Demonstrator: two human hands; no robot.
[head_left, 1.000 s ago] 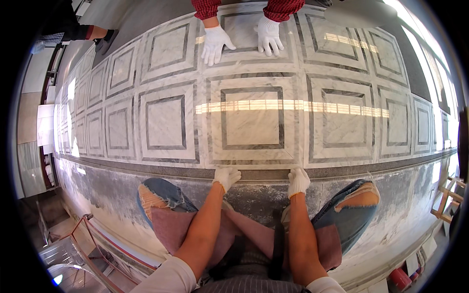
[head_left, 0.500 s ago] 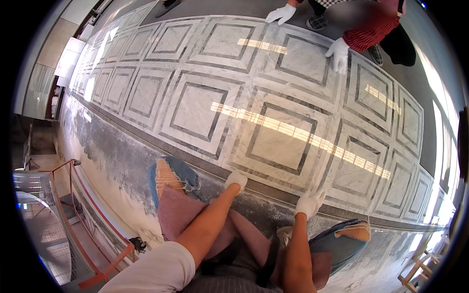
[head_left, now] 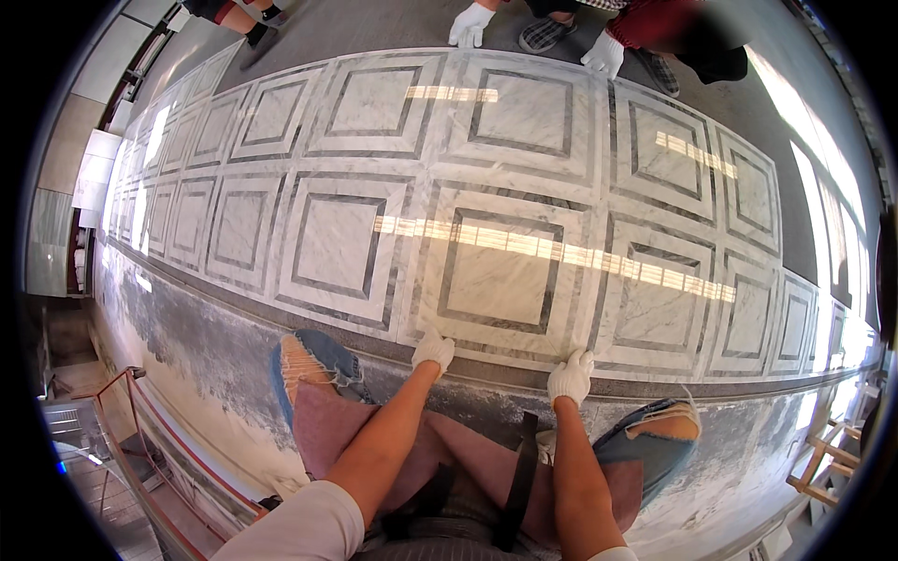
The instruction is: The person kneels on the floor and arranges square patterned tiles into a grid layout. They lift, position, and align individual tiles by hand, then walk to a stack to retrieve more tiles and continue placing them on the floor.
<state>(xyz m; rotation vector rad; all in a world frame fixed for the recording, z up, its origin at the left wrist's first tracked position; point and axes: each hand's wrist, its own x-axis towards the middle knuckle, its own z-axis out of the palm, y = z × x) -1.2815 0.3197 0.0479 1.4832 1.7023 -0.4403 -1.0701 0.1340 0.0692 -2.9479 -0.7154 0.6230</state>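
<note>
Left hand (head_left: 433, 351) and right hand (head_left: 571, 376), white-gloved, fingers spread flat, grasping nothing, press the near edge of the white-and-grey square-patterned marble slab (head_left: 496, 266); keep pressure even, both palms level.

Kneeling person presses two white-gloved hands on the near edge of a marble panel floor.

The left hand (head_left: 433, 351) at six o'clock and the right hand (head_left: 571, 377) just right of it lie flat, fingers spread, on the marble panel (head_left: 496, 271), patterned with grey-framed squares. At twelve o'clock, a co-worker's gloved hands (head_left: 470, 23) touch the far edge. Torn blue jeans (head_left: 313, 360) cover the knees on grey concrete (head_left: 187, 346).
</note>
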